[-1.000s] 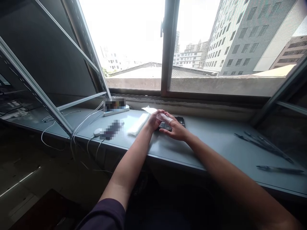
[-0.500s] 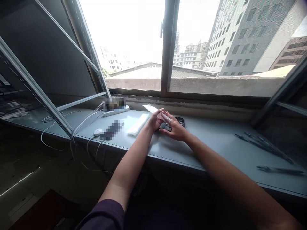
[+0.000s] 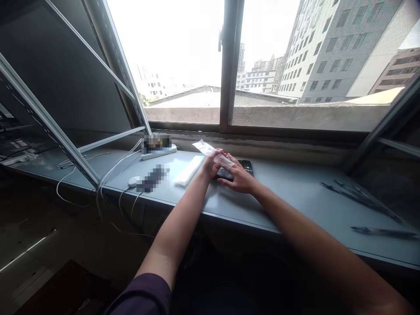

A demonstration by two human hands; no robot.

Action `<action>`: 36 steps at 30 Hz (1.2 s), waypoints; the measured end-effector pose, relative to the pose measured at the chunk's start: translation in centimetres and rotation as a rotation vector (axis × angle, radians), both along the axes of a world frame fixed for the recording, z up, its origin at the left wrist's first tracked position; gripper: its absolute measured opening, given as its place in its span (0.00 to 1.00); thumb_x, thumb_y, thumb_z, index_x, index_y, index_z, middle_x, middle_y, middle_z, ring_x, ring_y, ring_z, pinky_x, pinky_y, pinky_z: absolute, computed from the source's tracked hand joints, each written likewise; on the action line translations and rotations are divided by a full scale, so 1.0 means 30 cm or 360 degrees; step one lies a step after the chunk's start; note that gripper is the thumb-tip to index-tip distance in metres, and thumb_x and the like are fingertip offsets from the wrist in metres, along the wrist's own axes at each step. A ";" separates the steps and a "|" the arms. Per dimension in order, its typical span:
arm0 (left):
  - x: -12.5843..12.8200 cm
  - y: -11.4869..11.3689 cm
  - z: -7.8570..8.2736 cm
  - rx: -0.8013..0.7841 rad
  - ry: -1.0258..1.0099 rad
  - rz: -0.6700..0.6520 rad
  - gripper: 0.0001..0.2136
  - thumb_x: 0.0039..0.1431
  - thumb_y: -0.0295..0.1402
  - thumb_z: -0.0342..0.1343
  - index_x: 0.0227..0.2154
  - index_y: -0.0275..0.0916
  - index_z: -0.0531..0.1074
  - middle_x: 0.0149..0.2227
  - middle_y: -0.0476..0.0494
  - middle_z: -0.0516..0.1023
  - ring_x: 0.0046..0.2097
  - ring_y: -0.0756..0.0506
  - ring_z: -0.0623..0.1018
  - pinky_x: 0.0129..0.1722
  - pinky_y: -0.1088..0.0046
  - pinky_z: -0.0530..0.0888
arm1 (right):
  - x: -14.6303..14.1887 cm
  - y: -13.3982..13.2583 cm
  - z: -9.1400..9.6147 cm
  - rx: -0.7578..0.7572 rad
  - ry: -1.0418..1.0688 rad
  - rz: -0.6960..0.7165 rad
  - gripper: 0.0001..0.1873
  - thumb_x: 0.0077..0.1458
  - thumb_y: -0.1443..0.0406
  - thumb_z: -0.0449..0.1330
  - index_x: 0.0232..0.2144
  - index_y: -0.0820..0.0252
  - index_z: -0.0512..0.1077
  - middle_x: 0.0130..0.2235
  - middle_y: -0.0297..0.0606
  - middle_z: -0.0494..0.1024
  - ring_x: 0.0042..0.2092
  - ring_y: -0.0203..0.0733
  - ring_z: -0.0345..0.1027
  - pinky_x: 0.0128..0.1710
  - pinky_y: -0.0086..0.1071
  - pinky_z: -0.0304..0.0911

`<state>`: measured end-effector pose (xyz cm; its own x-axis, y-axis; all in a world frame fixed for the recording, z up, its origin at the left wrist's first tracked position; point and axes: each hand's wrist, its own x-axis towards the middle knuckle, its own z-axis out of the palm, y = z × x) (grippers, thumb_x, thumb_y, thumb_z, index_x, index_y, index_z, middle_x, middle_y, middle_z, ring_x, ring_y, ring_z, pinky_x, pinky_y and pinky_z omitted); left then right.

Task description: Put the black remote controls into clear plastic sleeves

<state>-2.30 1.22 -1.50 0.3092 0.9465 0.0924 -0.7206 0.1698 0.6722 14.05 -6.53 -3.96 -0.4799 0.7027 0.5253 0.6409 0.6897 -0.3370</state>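
A translucent plastic sleeve [image 3: 204, 147] slants across both hands above the desk. My left hand [image 3: 211, 166] is closed around its middle, fingers curled. On the sleeve's near right end, the fingers of my right hand [image 3: 242, 179] press, with the thumb reaching left underneath. Beneath the hands lie black objects with rows of small keys [image 3: 246, 166], like remote controls; the hands partly cover them, so I cannot tell how many there are. Just left of my left hand, a flat stack of clear plastic sleeves [image 3: 189, 171] rests on the desk.
On the grey desk [image 3: 288, 192] a white power strip [image 3: 160, 151], a round white charger [image 3: 133, 181] and cables lie to the left. Dark pen-like items [image 3: 382, 232] lie at the right. Metal shelf posts [image 3: 70, 151] flank the desk; a window stands behind.
The plastic sleeve has turned and spread flatter, so more of it shows beyond my left hand and between both hands. My hands have shifted only slightly.
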 end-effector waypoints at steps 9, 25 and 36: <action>0.019 -0.014 0.005 -0.0119 0.0001 -0.0069 0.10 0.62 0.30 0.72 0.44 0.35 0.80 0.41 0.39 0.84 0.41 0.45 0.85 0.49 0.68 0.80 | -0.017 -0.006 0.011 -0.0075 0.0140 0.0037 0.55 0.68 0.41 0.64 0.83 0.51 0.46 0.83 0.43 0.50 0.83 0.65 0.31 0.80 0.63 0.42; 0.021 -0.010 0.000 -0.0097 -0.0011 -0.0102 0.07 0.62 0.27 0.70 0.40 0.36 0.78 0.35 0.44 0.83 0.36 0.47 0.84 0.42 0.72 0.79 | -0.006 -0.002 -0.004 0.0079 -0.0047 -0.0044 0.49 0.66 0.46 0.68 0.81 0.49 0.57 0.82 0.41 0.52 0.83 0.67 0.30 0.80 0.67 0.39; 0.046 -0.021 -0.004 -0.0095 -0.0028 -0.0170 0.07 0.63 0.28 0.71 0.35 0.35 0.78 0.33 0.44 0.83 0.33 0.50 0.83 0.42 0.74 0.78 | -0.008 0.009 -0.015 0.0004 -0.0015 -0.0043 0.49 0.67 0.45 0.67 0.81 0.50 0.56 0.82 0.40 0.52 0.83 0.66 0.32 0.80 0.65 0.40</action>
